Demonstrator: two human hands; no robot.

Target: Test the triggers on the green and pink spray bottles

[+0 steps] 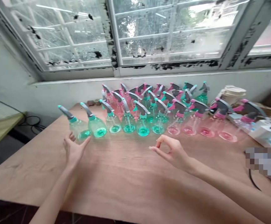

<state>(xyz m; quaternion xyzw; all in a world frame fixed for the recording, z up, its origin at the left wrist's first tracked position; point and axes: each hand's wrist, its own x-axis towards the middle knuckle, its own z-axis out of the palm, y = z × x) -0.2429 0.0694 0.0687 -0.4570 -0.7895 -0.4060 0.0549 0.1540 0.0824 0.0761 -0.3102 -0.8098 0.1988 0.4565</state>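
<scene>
My left hand [74, 151] is at the base of the leftmost spray bottle [77, 127], a clear greenish one with a teal and grey head. Its thumb and fingers are spread apart to either side of the bottle's front; whether they touch it I cannot tell. My right hand [171, 151] hovers over the wooden table [116, 183], in front of the row. Thumb and forefinger curl into a ring with tips close together, and nothing shows between them. Nearest to it stand a green spray bottle [158, 126] and a pink spray bottle [174, 127].
Behind the front row stand several more pink and green spray bottles [116, 105]. At the right lie a white power adapter [265, 128] and a blurred-out object [263, 161]; a beige container [233, 91] is behind. The window wall [63, 90] bounds the table's far side.
</scene>
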